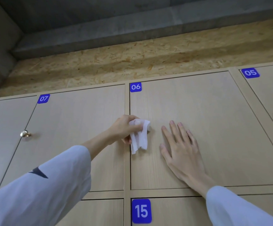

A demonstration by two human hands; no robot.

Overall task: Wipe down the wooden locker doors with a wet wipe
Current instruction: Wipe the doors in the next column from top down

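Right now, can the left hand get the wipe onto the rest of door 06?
Probably yes: the left hand grips the wipe at door 06's left edge; only the flat right hand lies in its path.

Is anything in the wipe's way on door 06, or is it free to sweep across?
The right hand lies flat on the light wooden locker door 06, just right of the white wet wipe held by the left hand. A sweep to the right would meet it; above and below nothing visible blocks.
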